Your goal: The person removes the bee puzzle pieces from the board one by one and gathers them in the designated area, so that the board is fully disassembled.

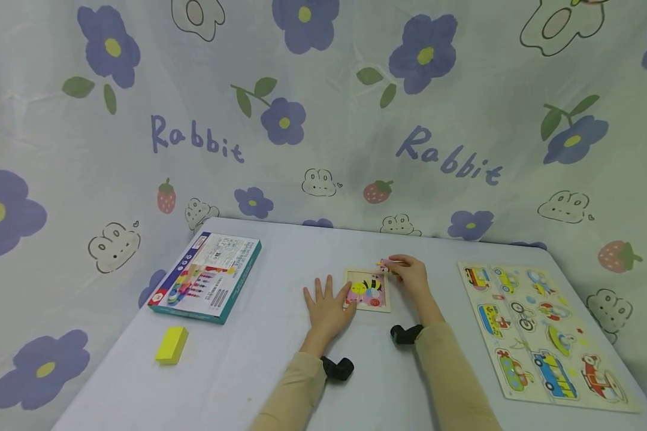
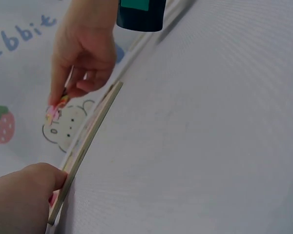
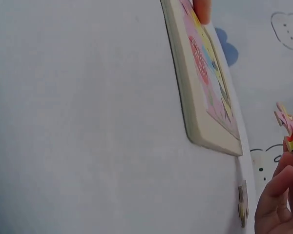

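Observation:
A small square puzzle board (image 1: 387, 294) with a pale wooden frame and a bee picture lies on the table. My left hand (image 1: 327, 310) is spread flat at its left side, with fingers straight. Its thumb (image 2: 52, 176) touches the board's frame. Just beyond the board's upper right corner, my right hand (image 1: 413, 278) pinches a pink and yellow jigsaw piece (image 3: 286, 119) between thumb and fingertips, raised above the table. Another loose jigsaw piece (image 3: 242, 204) lies on the table beside the board, below the right hand.
A flat boxed toy (image 1: 207, 275) lies at the left, with a yellow block (image 1: 171, 345) in front of it. On the right is a large wooden vehicle puzzle board (image 1: 536, 353). A printed rabbit-and-flower curtain (image 1: 323, 149) hangs behind the white table.

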`<action>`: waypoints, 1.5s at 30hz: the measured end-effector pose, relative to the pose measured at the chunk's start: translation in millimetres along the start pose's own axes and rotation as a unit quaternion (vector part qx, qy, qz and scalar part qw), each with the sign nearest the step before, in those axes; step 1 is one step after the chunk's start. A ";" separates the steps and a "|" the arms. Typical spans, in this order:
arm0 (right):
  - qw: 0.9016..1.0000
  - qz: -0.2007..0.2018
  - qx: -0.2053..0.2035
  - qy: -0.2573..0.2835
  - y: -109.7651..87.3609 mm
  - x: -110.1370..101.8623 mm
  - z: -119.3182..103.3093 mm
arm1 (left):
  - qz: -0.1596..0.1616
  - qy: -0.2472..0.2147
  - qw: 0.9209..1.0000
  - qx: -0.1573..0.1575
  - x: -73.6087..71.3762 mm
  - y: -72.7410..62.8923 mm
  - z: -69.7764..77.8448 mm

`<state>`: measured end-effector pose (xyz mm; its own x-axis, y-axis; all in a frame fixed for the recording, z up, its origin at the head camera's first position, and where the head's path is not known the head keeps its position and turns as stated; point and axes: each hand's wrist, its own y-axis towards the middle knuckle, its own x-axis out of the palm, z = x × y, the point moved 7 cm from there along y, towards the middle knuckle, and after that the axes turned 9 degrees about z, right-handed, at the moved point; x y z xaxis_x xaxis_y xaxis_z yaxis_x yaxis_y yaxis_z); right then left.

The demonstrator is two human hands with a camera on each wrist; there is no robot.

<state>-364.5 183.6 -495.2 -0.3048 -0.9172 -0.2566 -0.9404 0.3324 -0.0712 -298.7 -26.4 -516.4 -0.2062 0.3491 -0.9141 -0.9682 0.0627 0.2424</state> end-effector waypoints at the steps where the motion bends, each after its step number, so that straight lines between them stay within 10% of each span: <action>1: 1.000 0.005 0.001 0.010 0.6 -4.1 1.2 | -0.001 0.000 1.000 -0.001 0.1 -0.1 -0.1; 32: 0.992 0.043 0.110 -0.038 4.5 -70.5 31.9 | 0.000 -0.002 1.000 0.002 -4.1 -3.8 1.0; 45: 0.992 0.050 0.065 -0.099 8.5 -70.5 30.4 | 0.002 0.004 1.000 0.003 -3.2 -2.8 1.2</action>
<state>-346.4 257.8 -507.0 -0.3478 -0.8211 -0.4525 -0.8757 0.4569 -0.1561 -295.1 -26.5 -513.8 -0.2118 0.3427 -0.9153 -0.9664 0.0660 0.2484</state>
